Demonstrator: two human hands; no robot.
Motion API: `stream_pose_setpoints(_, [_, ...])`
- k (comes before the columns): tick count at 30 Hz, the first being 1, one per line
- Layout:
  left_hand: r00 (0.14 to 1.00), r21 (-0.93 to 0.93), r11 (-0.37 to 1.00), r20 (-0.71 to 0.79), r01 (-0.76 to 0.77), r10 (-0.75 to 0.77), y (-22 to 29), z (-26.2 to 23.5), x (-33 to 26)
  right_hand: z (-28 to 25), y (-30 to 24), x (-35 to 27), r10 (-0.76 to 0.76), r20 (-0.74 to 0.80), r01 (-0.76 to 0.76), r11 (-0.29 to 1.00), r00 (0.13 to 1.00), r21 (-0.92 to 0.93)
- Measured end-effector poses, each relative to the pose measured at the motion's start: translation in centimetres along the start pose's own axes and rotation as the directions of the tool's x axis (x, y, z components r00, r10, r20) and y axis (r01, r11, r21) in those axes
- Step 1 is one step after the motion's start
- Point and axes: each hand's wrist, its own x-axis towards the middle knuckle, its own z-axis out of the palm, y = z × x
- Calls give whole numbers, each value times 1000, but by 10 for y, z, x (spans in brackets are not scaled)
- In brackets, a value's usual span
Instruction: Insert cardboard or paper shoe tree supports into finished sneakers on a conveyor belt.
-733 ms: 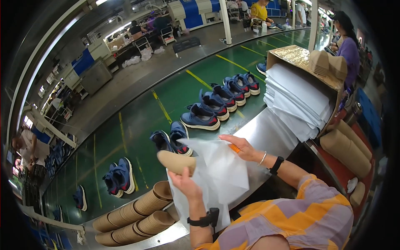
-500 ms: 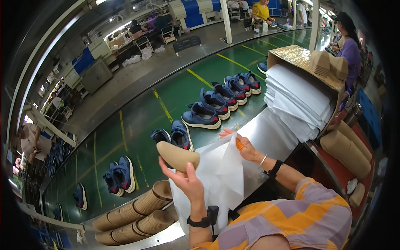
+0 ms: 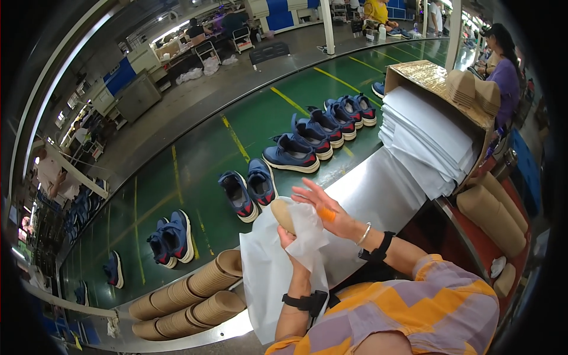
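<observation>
My left hand [image 3: 287,238] is closed around a tan molded-pulp shoe insert [image 3: 280,214], held up at the belt's near edge. White tissue paper [image 3: 260,284] wraps over one side of the insert and hangs down past my left wrist. Beside it, my right hand [image 3: 329,216] is open, fingers outstretched, with its palm side toward the paper. An orange band circles one of its fingers. Just beyond the hands, a pair of blue sneakers [image 3: 260,182] with red patches and white soles stands on the green belt.
More blue sneakers [image 3: 291,155] line the green conveyor [image 3: 201,171]. Nested pulp inserts [image 3: 177,296] lie at the lower left. At right, a cardboard box [image 3: 417,72] holds stacked white paper [image 3: 423,130], with inserts on top. Other people work farther off.
The tissue has come up over the insert, which is now turned more upright. My right hand has moved left toward it and let go of the paper's edge.
</observation>
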Motion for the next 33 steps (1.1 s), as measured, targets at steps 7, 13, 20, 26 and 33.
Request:
stream_pose_setpoints(7, [951, 460, 849, -30, -259, 307, -17, 9, -22, -27, -22, -28, -145, -85, 33, 660, 986, -751])
stream_pose_setpoints(13, [976, 743, 633, 167, -216, 137, -31, 7, -28, -56, -53, -29, 112, 46, -10, 459, 993, -888])
stream_pose_setpoints(20, [975, 725, 652, 138, -221, 176, -42, -11, -14, -95, -52, -46, 256, -150, -235, 341, 955, -910])
stream_pose_setpoints(26, [981, 740, 644, 154, -195, 120, -43, -7, -13, -126, -9, -52, 103, 248, 254, -43, 963, -966])
stream_pose_setpoints(33, [998, 620, 783, 55, -50, 20, -38, 4, -11, -88, -22, -31, 407, -512, -487, 873, 756, -26])
